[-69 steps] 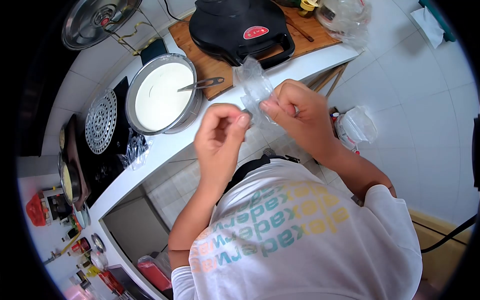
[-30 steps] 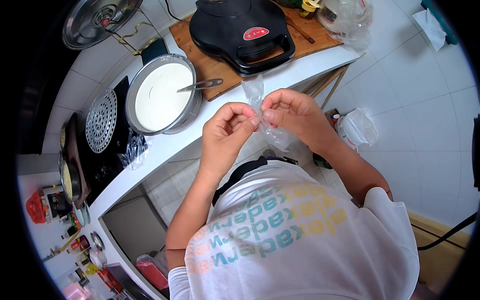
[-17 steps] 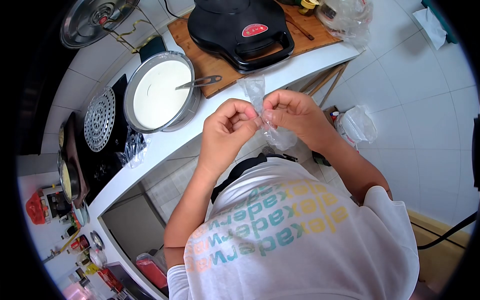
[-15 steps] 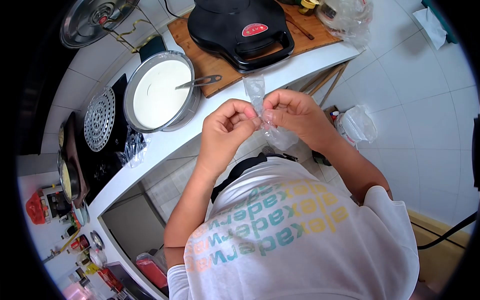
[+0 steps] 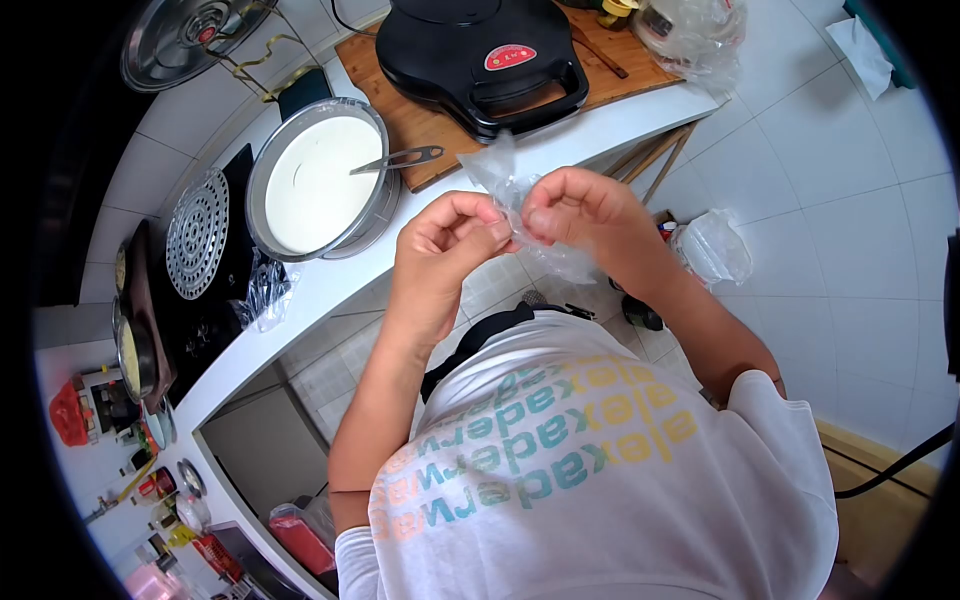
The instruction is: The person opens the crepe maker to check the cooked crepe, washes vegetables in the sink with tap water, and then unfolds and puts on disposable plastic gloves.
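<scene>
In front of my body, a clear plastic bag (image 5: 489, 167) is pinched between both hands. My left hand (image 5: 448, 240) has thumb and forefinger closed on its gathered middle. From the other side, my right hand (image 5: 585, 215) pinches the same part with curled fingers. The bag's top flares out above the fingers, and its crumpled lower part hangs beneath my right hand. Exactly where the fingertips meet the film is partly hidden. To the left, a metal pot (image 5: 377, 225) holds white batter (image 5: 318, 190), with a slotted-handled utensil (image 5: 398, 160) standing in it.
A black electric griddle (image 5: 440, 70) sits shut on a wooden board (image 5: 425, 172) along the white counter (image 5: 330, 285). Left of the pot lies a perforated metal disc (image 5: 198, 235) on the black stove. Bundled plastic bags (image 5: 695, 40) lie at the board's far right.
The bag's top has spread wider and tilted left, where it stood narrow and upright before. My hands have shifted slightly, the left a little leftward.
</scene>
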